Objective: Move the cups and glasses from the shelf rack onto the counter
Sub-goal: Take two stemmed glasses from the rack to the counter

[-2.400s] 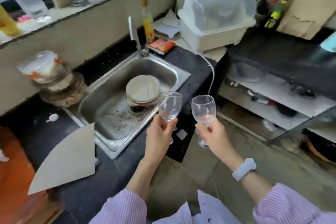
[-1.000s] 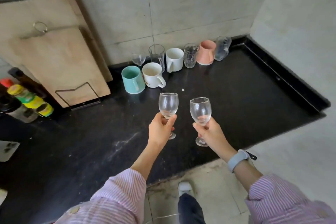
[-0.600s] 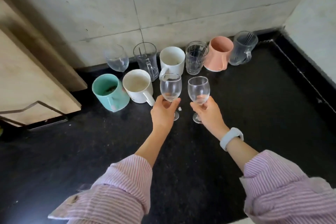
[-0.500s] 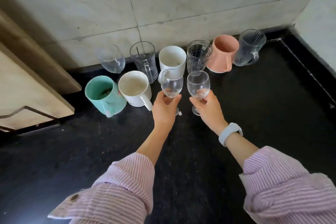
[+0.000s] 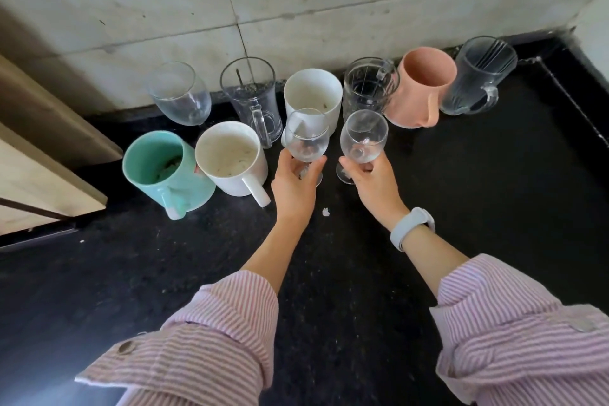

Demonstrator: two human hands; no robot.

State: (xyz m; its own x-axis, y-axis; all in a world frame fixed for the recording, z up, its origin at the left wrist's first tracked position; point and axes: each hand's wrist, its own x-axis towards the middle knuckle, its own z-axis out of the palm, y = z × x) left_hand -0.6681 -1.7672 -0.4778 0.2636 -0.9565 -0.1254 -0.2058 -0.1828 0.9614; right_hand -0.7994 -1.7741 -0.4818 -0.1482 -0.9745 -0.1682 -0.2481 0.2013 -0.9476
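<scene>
gripping clear stemmed glasses, left hand [image 5: 294, 186] 1 [image 5: 306, 142], right hand [image 5: 374, 186] another [image 5: 362, 138], speckled black counter [image 5: 494, 191]

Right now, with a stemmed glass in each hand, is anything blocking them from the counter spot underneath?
Nothing visible does. The left hand and right hand hold the left wine glass and right wine glass over bare black counter, in front of the white mug and ribbed glass mug.

A: Arms?
B: Both stretched forward, striped sleeves pushed back to the forearms, pale band on the right wrist.
A: Grips?
B: Left hand [image 5: 294, 182] and right hand [image 5: 371, 182] side by side, fingers curled closed, thumbs turned inward, palms facing each other.
</scene>
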